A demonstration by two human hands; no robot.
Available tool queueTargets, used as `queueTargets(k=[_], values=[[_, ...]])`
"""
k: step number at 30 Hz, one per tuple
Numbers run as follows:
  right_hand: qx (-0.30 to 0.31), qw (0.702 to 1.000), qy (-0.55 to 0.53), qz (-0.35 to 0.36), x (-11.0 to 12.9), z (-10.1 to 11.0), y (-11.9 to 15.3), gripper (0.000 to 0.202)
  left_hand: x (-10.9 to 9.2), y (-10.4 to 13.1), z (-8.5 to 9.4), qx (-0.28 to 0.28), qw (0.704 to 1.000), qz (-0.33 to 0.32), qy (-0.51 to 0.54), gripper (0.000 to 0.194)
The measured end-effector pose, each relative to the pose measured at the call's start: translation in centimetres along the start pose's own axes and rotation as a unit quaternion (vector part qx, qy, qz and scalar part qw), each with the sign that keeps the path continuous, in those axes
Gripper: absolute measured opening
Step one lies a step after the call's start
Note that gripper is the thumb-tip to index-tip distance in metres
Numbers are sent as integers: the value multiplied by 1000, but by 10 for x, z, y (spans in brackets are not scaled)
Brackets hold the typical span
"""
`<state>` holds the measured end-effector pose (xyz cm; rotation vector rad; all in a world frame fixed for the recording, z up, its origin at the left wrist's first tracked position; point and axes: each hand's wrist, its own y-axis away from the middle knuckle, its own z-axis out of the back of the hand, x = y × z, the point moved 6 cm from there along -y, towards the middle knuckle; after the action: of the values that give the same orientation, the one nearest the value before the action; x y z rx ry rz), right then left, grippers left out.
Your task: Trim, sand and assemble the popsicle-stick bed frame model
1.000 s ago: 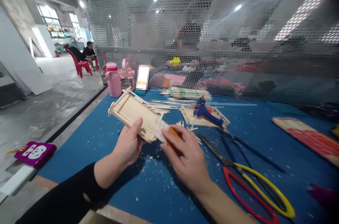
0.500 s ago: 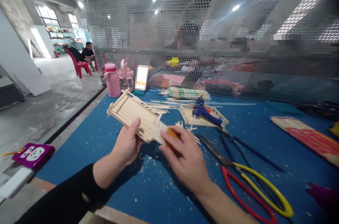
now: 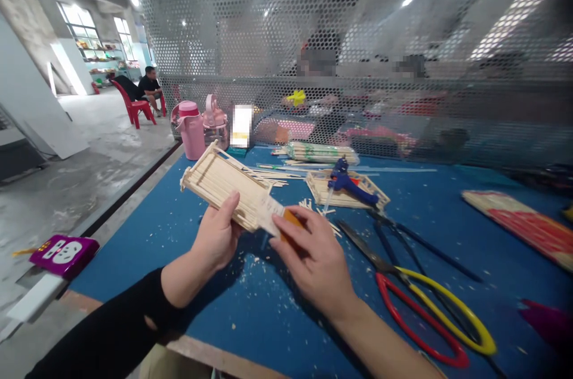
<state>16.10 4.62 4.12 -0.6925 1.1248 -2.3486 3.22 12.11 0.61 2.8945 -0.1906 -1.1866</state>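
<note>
My left hand [image 3: 218,233] grips a small tray-like frame of pale wooden sticks [image 3: 224,182] by its near side, thumb on top, tilted above the table. In my right hand [image 3: 316,259] is a folded piece of sandpaper [image 3: 273,213], white with printed marks on one side and orange-brown on the other. Its white part lies against the right end of the stick frame. Beyond my right hand, a second stick frame [image 3: 317,188] rests on the blue table [image 3: 210,325], with a blue glue gun [image 3: 344,179] on it. Cut stick pieces [image 3: 308,207] lie beside that frame.
Large scissors [image 3: 394,271] with red and yellow handles lie at right, near a red-and-cream packet [image 3: 514,221]. A bagged stick bundle [image 3: 320,153], pink flask [image 3: 191,131] and jug [image 3: 215,122] stand before a perforated screen [image 3: 259,45]. A purple power strip [image 3: 65,255] is at left.
The sandpaper, blurred before, now shows more sharply at the frame's end, its orange-brown part slightly shifted. Both hands keep their grips. The whole view has shifted slightly.
</note>
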Motion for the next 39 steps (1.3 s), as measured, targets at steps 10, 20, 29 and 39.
queueTargets(k=[10,20,29,39], values=[[-11,1000,-8,0,3,-1,1,31,3,7,-6,31,999,-4,-6,34],[6,999,-31,-4,2,-4,4,32,6,5,-4,22,1000,10,-2,36],[-10,999,-46,-13,-3,0,4,29,6,2,-2,29,999,43,10,35],[-82,993,-26,-78,-46,26,-6,28,13,8,-4,39,992,112,42,37]])
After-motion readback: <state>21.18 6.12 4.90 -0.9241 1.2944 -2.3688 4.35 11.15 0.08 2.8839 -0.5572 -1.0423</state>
